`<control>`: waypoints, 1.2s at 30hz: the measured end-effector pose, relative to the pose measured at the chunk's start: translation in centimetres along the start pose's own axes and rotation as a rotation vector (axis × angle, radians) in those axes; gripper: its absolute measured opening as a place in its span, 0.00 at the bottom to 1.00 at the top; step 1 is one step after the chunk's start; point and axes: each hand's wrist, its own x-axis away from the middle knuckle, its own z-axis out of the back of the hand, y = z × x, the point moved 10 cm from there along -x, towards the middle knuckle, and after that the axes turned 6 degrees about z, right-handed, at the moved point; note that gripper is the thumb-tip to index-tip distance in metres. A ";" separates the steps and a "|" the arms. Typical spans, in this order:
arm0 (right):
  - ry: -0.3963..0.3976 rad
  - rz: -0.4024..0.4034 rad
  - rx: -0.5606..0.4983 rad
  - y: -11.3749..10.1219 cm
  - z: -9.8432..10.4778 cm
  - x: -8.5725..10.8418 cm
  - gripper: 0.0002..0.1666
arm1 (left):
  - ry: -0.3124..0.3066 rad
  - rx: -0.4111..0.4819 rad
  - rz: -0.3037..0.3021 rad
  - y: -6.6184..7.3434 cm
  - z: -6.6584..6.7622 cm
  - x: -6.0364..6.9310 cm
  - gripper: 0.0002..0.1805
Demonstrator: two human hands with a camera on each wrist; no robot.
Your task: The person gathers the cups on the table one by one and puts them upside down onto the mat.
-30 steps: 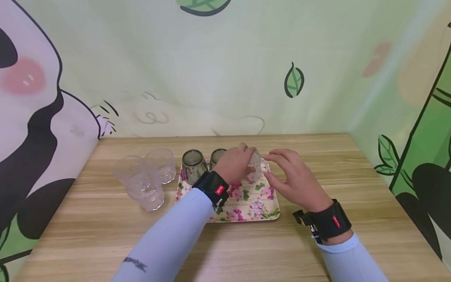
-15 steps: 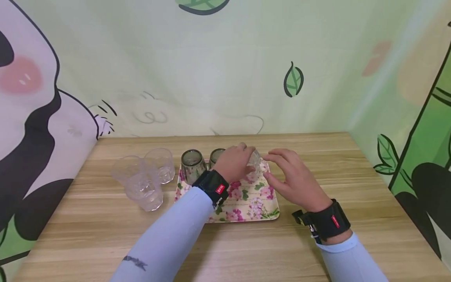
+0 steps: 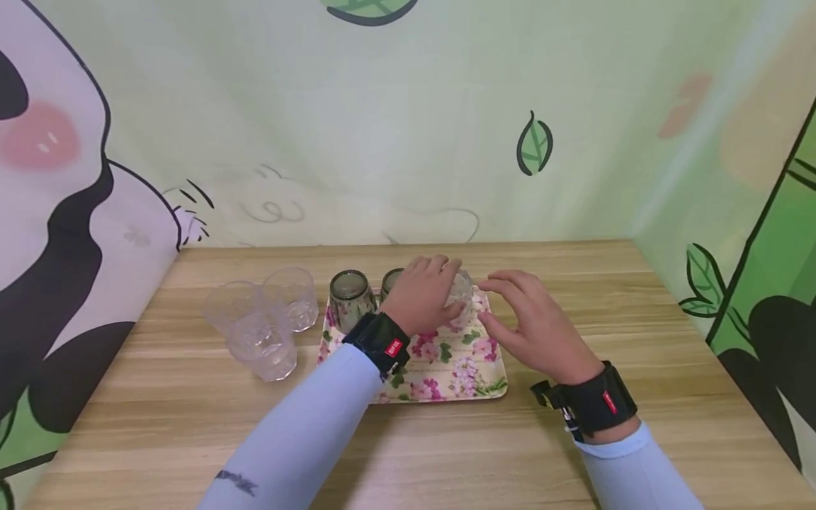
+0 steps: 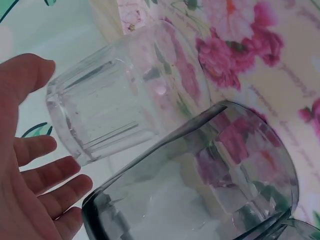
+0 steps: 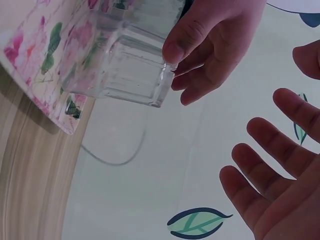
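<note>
An upside-down clear glass (image 3: 460,292) stands at the back right of a floral tray (image 3: 468,368). My left hand (image 3: 422,294) is just over its base; in the left wrist view the thumb and fingers (image 4: 52,172) are spread around the base end without gripping it. A grey tinted glass (image 4: 195,175) stands upside down beside it, partly behind the hand in the head view. Another tinted glass (image 3: 350,301) is at the tray's back left, also inverted. Right of the clear glass my right hand (image 3: 538,329) hovers, fingers spread and holding nothing.
Several clear glasses stand upright on the wooden table (image 3: 446,453) left of the tray, among them a rear glass (image 3: 292,297) and a front glass (image 3: 270,354). A printed cloth wall (image 3: 446,142) rises behind the table.
My left hand has loosened from the clear glass and lifted slightly, its fingers straighter. The right hand and the glasses have stayed in place.
</note>
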 end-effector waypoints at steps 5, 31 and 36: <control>0.001 -0.002 -0.001 -0.3 0.4 -0.1 0.29 | 0.029 0.039 -0.025 0.0 0.7 0.6 0.40; -0.020 0.033 -0.014 -2.1 0.6 -0.4 0.40 | 0.296 0.326 -0.100 -1.3 6.4 7.2 0.38; -0.033 0.012 -0.018 -1.9 0.4 -0.3 0.41 | 0.309 0.315 -0.087 -1.7 6.8 7.9 0.39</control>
